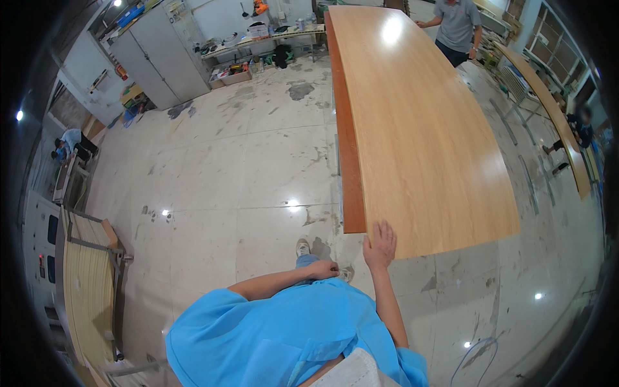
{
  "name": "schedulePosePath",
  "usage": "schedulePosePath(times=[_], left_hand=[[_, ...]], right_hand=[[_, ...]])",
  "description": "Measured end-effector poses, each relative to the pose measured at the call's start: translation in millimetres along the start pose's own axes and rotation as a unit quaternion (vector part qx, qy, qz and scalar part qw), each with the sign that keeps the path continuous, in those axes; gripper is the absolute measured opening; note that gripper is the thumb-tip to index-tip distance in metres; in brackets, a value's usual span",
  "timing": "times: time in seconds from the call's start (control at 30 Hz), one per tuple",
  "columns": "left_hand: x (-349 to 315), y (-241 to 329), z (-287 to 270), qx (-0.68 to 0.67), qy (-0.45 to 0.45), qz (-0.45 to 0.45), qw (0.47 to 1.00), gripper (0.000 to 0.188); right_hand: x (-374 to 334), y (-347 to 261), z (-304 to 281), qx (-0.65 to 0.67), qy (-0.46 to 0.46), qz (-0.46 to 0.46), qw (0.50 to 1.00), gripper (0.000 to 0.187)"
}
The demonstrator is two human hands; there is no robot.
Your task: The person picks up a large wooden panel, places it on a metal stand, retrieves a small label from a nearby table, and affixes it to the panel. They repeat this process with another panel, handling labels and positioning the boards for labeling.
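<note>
The panel (432, 142) lay flat, running away from the person's right hand (382, 244), over a red-brown board (353, 200) that showed along its left edge and ended short of its near end. That right hand rested on the near left corner, fingers extended, thumb beside the edge, pressing or steadying rather than clamped, as far as could be seen. The left hand (324, 269) was well apart from it, in front of the waist, its fingers curled; whether they held anything could not be told. The likeliest trouble seemed to be a slip: a sideways push at that corner might skew the panel over the board, more so if the co-worker (456, 29) beside the far end pulled another way. Too much weight on the overhanging near end could tip it, and a corner dropped on the hard floor (271, 168) would probably chip. Grit caught between the two faces might scratch them. The panel itself was long, broad and honey-coloured, with faint grain along its length, a smooth sheen and a bright glare near the far end. Its right edge looked bowed, perhaps only through the lens; fine marks were too small to make out.
</note>
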State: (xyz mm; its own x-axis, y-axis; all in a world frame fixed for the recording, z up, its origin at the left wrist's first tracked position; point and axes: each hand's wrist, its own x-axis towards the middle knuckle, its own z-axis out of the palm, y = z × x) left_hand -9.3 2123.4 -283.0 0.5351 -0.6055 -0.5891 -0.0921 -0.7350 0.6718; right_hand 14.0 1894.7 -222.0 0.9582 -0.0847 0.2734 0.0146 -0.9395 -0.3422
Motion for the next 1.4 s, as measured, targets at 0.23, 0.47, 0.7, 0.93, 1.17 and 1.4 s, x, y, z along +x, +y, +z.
schedulePosePath(times=[0.23, 0.47, 0.7, 0.93, 1.17, 1.4], left_hand=[[0.6, -0.7, -5.0, -0.008, -0.019, -0.009, 1.000, 0.041], [1.6, -8.6, -8.1, -0.017, -0.008, 0.003, 1.000, 0.038], [2.8, -13.9, -10.9, -0.007, -0.024, 0.001, 1.000, 0.042], [3.3, -10.7, -13.7, 0.006, -0.023, 0.020, 0.999, 0.040], [-1.8, -1.7, -19.2, -0.016, -0.027, -0.004, 1.000, 0.039], [-1.0, -5.9, -20.3, -0.013, -0.011, 0.001, 1.000, 0.040]], right_hand=[[0.9, -0.1, 0.8, -0.002, 0.008, 0.006, 1.000, 0.059], [1.9, -4.4, -3.3, 0.005, 0.015, 0.014, 1.000, 0.057], [2.5, -6.1, -7.8, 0.022, 0.040, 0.008, 0.999, 0.056], [3.2, -5.6, -7.1, 0.029, 0.033, 0.013, 0.999, 0.056], [3.1, -4.9, -4.7, 0.030, 0.024, 0.021, 0.999, 0.056], [2.5, -4.1, -3.9, 0.034, 0.040, 0.016, 0.999, 0.056]])
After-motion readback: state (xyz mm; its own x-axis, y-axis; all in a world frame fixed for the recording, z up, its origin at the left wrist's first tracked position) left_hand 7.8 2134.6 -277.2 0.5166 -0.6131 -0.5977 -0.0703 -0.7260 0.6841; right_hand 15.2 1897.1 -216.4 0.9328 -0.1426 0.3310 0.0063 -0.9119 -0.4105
